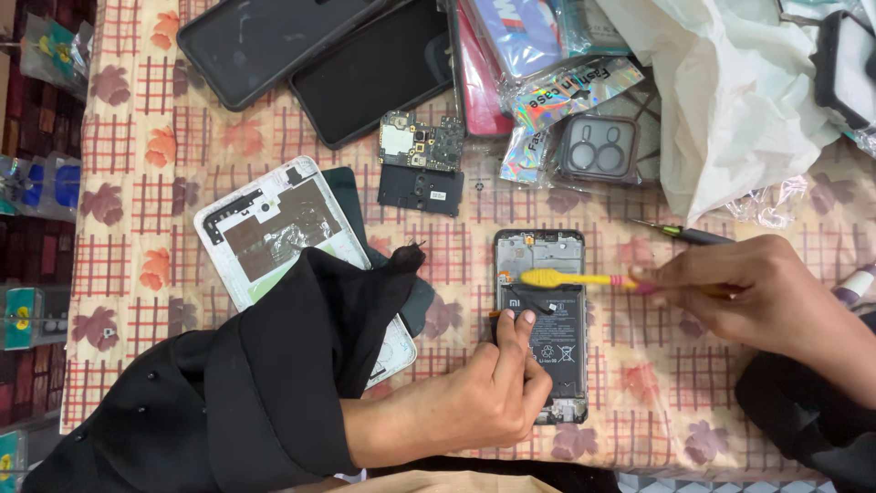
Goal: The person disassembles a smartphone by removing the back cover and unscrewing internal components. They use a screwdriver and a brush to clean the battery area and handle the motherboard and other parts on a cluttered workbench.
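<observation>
An opened phone with its back removed is seen lying upright on a checked tablecloth with a leaf pattern, the black battery being exposed in the lower part of its frame. The phone is steadied by the left hand, whose fingers are curled together and pressed against the left edge and the battery, the fingertips resting near a small black tab. A yellow toothbrush is gripped by the right hand, the fingers being closed around its pinkish handle; the brush head is laid across the upper part of the phone, just above the battery. A thin dark tool with a green tip is seen lying just above the right hand. Both forearms are covered by black sleeves. To the left, a white back cover is partly hidden by the left sleeve. Above the phone, a small circuit board and a black plate are laid close together. Further up, two dark phone cases are placed side by side, and packaged cases, a grey camera-cutout case and a crumpled white plastic bag are piled at the upper right
</observation>
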